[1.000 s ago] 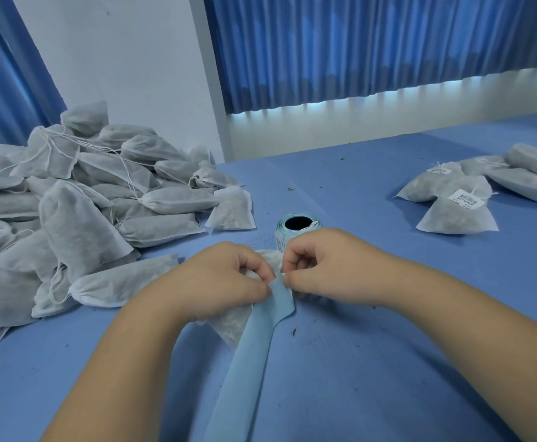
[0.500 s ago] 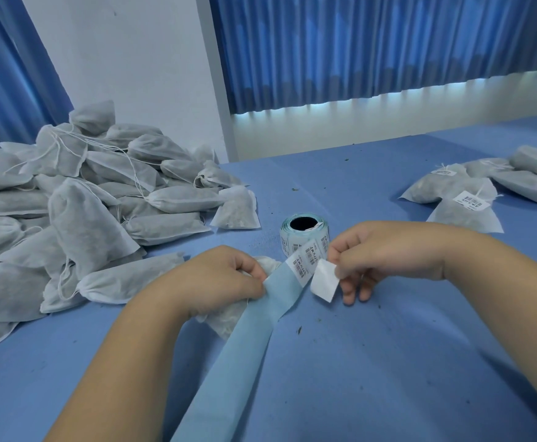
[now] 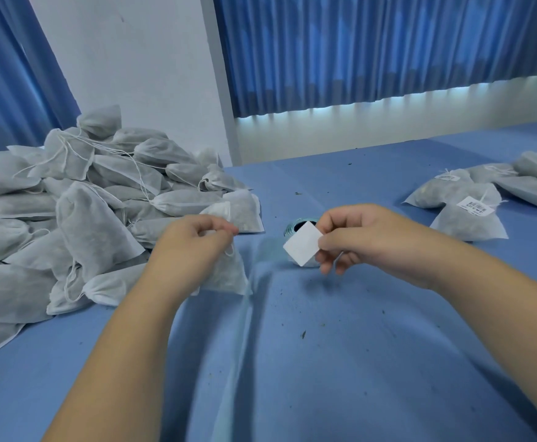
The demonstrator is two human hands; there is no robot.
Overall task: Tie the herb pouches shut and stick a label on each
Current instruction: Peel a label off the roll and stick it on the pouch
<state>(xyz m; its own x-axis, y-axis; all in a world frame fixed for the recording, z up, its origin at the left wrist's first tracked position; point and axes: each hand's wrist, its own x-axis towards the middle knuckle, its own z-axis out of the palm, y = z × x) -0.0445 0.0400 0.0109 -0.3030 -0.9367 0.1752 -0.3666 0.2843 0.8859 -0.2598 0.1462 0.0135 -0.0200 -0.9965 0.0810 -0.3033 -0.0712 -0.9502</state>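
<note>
My left hand (image 3: 193,250) grips the top of a white herb pouch (image 3: 227,277), which hangs down from the fingers just above the blue table. My right hand (image 3: 359,242) pinches a blank-looking white label (image 3: 302,244) by one corner, its plain side toward me. Behind the label stands the label roll (image 3: 295,225), mostly hidden. A pale blue backing strip (image 3: 244,317) trails from the roll toward me along the table.
A big heap of white pouches (image 3: 69,212) fills the left side of the table. Several labelled pouches (image 3: 471,212) lie at the right edge. Herb crumbs dot the blue cloth (image 3: 340,346). Blue curtains hang behind.
My right hand peeled the label off the strip and lifted it away. My left hand let go of the backing strip and raised the pouch by its top.
</note>
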